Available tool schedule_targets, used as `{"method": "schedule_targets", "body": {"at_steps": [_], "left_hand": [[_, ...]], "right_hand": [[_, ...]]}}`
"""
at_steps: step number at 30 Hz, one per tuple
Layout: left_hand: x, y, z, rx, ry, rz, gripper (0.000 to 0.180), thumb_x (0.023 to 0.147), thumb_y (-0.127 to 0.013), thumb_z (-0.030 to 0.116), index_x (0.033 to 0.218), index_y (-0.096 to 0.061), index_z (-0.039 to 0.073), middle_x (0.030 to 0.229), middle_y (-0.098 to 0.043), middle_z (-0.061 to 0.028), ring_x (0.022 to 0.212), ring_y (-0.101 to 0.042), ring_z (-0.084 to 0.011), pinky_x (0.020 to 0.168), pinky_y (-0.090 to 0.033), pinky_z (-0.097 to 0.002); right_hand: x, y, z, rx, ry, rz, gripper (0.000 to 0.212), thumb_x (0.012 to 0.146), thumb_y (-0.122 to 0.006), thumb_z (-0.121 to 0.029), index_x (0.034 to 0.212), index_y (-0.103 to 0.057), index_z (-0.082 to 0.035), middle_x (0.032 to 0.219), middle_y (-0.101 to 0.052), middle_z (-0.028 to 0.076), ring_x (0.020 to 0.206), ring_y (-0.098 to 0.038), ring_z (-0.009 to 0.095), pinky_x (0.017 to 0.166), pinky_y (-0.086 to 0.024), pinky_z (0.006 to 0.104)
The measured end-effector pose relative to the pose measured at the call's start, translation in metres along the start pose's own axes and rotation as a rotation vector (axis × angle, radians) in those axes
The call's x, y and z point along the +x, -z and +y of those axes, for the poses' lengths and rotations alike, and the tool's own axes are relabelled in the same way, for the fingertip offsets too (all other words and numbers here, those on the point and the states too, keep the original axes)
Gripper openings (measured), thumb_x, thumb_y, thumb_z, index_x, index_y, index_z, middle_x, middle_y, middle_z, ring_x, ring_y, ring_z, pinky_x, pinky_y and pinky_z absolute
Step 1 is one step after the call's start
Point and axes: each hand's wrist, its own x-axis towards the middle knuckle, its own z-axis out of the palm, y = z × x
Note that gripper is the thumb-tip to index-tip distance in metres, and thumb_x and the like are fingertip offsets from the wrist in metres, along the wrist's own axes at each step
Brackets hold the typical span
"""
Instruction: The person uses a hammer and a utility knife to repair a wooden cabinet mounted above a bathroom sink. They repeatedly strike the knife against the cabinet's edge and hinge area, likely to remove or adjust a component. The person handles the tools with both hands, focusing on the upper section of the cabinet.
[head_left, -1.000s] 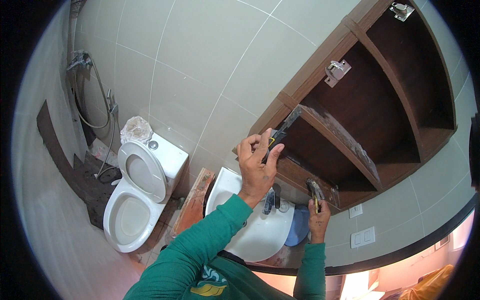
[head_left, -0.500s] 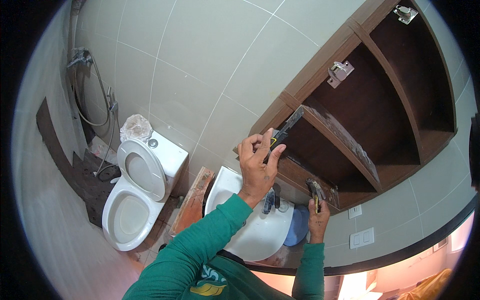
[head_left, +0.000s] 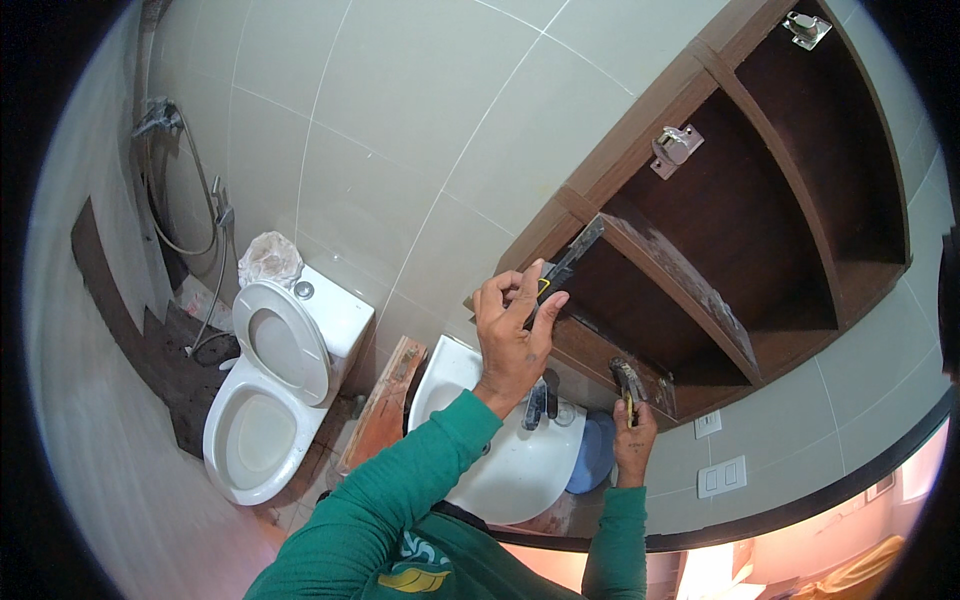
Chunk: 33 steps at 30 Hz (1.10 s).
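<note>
My left hand (head_left: 515, 325) is closed around the black and yellow handle of a chisel (head_left: 578, 248). Its flat, grey-smeared blade points up and right, by the front end of a shelf board (head_left: 680, 282) in the brown wooden wall cabinet (head_left: 632, 165). Pale residue streaks that board. Lower right, my right hand (head_left: 635, 440) grips a hammer (head_left: 627, 382) by its dark and yellow handle. The hammer's head is beside the cabinet's lower board, apart from the chisel; whether it touches the wood I cannot tell.
Below my hands is a white washbasin (head_left: 520, 478) with a dark faucet (head_left: 537, 402). A blue basin (head_left: 592, 455) sits at its right. A worn wooden board (head_left: 385, 405) separates it from the toilet (head_left: 255, 440). Metal hinges (head_left: 677, 150) stick out from the cabinet frame.
The view has shifted very slightly. Both hands keep their grips, and the chisel and hammer stay almost where they were.
</note>
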Motion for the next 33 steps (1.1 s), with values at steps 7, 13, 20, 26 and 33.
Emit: {"method": "schedule_targets", "body": {"at_steps": [7,13,20,26,33], "left_hand": [[0.001,0.003,0.003,0.037,0.010,-0.036,0.048,0.096,-0.084,0.024,0.139,-0.073,0.006,0.110,-0.061,-0.0135,0.105,-0.057,-0.0274,0.089,-0.050,-0.0389],[0.006,0.008,0.004,-0.001,0.001,-0.048,0.046,0.097,-0.083,0.022,0.138,-0.074,0.005,0.109,-0.063,-0.0142,0.102,-0.058,-0.0273,0.091,-0.050,-0.0392],[0.009,0.011,0.004,-0.011,-0.001,-0.059,0.044,0.097,-0.082,0.020,0.137,-0.074,0.004,0.107,-0.065,-0.0135,0.101,-0.060,-0.0272,0.089,-0.051,-0.0383],[0.011,0.013,0.005,-0.030,0.019,-0.072,0.042,0.099,-0.080,0.020,0.137,-0.074,0.004,0.108,-0.067,-0.0149,0.100,-0.065,-0.0271,0.088,-0.054,-0.0379],[0.014,0.016,0.007,-0.017,0.028,-0.103,0.039,0.102,-0.078,0.021,0.137,-0.074,0.004,0.108,-0.068,-0.0157,0.098,-0.067,-0.0263,0.086,-0.055,-0.0366]], "right_hand": [[-0.003,-0.001,-0.003,0.025,-0.035,-0.003,0.033,0.103,-0.075,-0.027,0.092,-0.063,0.001,0.078,-0.059,0.007,0.077,-0.053,0.017,0.072,-0.049,0.0363],[-0.002,-0.002,-0.002,0.044,-0.014,-0.015,0.035,0.103,-0.074,-0.029,0.092,-0.062,0.002,0.079,-0.059,0.007,0.077,-0.053,0.017,0.072,-0.048,0.0371],[-0.002,-0.002,-0.003,0.033,-0.003,-0.020,0.040,0.103,-0.074,-0.034,0.092,-0.062,0.002,0.080,-0.059,0.009,0.079,-0.053,0.018,0.073,-0.048,0.0380],[-0.004,-0.002,0.002,0.010,-0.007,-0.014,0.042,0.102,-0.075,-0.036,0.092,-0.063,0.002,0.080,-0.060,0.009,0.079,-0.053,0.018,0.074,-0.049,0.0383],[-0.010,-0.003,-0.009,0.065,-0.041,0.019,0.043,0.102,-0.076,-0.037,0.092,-0.064,0.002,0.079,-0.062,0.008,0.078,-0.053,0.016,0.071,-0.049,0.0377]]}}
